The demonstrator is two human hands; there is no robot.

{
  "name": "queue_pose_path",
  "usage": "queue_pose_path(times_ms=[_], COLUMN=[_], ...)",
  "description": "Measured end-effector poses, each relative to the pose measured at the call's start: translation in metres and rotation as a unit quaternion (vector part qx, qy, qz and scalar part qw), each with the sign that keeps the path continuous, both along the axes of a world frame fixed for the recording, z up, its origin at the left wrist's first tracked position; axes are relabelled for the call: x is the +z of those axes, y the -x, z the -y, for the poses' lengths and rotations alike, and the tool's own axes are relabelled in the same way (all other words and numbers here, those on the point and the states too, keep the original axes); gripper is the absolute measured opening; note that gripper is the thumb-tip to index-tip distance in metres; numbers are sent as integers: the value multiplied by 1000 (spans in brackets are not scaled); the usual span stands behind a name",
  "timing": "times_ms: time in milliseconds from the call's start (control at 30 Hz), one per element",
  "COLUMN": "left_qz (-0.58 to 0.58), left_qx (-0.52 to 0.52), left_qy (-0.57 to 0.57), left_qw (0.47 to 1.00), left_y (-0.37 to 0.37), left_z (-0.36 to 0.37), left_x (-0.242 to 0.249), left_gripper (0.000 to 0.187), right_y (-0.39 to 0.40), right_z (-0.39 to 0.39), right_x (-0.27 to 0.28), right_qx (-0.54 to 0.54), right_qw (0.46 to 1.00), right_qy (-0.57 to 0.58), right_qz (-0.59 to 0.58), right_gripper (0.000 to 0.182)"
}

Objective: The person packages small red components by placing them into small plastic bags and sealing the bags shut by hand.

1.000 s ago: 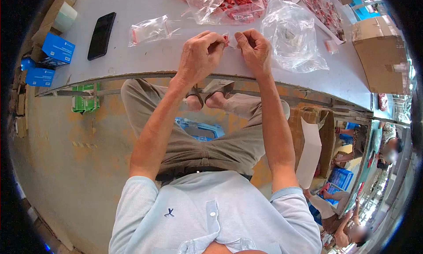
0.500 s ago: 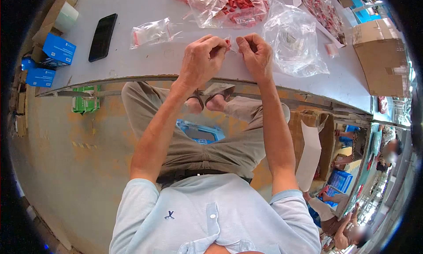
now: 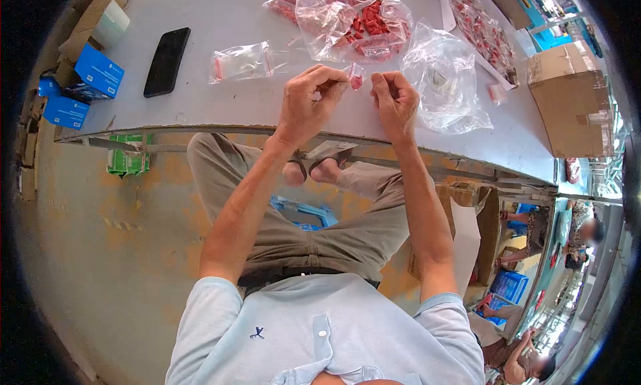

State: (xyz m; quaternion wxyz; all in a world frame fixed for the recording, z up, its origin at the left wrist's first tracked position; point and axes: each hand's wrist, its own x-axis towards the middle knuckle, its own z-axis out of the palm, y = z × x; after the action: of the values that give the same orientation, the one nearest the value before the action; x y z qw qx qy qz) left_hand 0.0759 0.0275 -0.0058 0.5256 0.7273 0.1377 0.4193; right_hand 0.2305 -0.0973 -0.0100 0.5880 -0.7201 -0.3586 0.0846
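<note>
My left hand (image 3: 310, 99) pinches the edge of a small clear plastic bag (image 3: 357, 71) with a red piece inside. My right hand (image 3: 396, 103) is just to the right of it, apart from the bag, its thumb and fingertips pressed together. Whatever may be between those fingertips is too small to make out. Beyond both hands lies a large clear bag (image 3: 314, 25) of red pieces (image 3: 374, 21). An open, crumpled clear bag (image 3: 437, 85) rests to the right of my right hand. A pack of small clear bags (image 3: 240, 63) lies left of my left hand.
A black phone (image 3: 166, 62) and blue boxes (image 3: 99, 71) are at the table's left. On the right stand a cardboard box (image 3: 567, 101) and a tray of bagged red pieces (image 3: 477, 28). The table edge (image 3: 220, 127) runs above my knees. Other people sit at far right.
The view has shifted slightly. My hands have drawn a little apart, and the small bag with its red piece now shows more plainly at my left fingertips.
</note>
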Motion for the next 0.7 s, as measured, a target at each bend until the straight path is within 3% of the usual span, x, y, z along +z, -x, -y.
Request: queue_pose_path(times_ms=[267,367,433,567,700], left_qz=[19,0,25,55,29], left_qx=[-5,-37,-50,-73,-95], left_qy=[48,116,231,294,231], left_qw=[999,993,971,951,968], left_y=[-2,1,2,0,-1], left_z=[-5,-10,-13,-18,-12], left_x=[-7,-5,-1,-6,-8], left_gripper=[9,8,8,11,12], right_y=[8,14,16,16,3], right_z=[13,19,23,27,13], right_x=[9,24,35,52,67], right_qx=[34,52,66,70,68], right_qw=[997,996,995,994,995], right_qy=[-10,-12,-8,-7,28], right_qz=[-71,-73,-73,-82,60], right_gripper=[25,26,26,26,28])
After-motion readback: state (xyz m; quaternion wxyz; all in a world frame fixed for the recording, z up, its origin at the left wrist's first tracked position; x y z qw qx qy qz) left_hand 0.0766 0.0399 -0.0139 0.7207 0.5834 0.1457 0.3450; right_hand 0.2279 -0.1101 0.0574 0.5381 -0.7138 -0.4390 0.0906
